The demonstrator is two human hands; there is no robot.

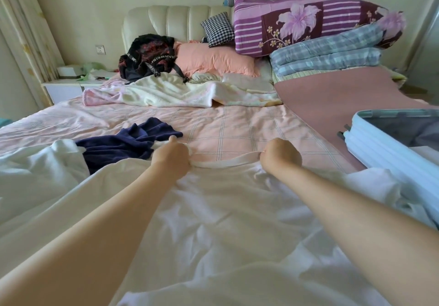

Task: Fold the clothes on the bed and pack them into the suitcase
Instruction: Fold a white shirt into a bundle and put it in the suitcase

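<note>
- We reach both arms forward; our left hand [171, 154] and right hand [280, 155] each clench the collar edge of the white cotton shirt [213, 210], spread flat on the pink checked bed [237, 125].
- Bare sheet lies beyond the collar; the crumpled navy garment [123, 143] sits just left, and the open pale-blue ribbed suitcase [380, 146] sits at the bed's right edge.

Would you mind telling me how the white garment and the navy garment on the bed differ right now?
The white garment is spread fairly flat; the navy garment lies bunched. The left hand and right hand grip the white garment's far edge; neither grips the navy garment. Both lie on the bed, unfolded, outside the suitcase.
</note>
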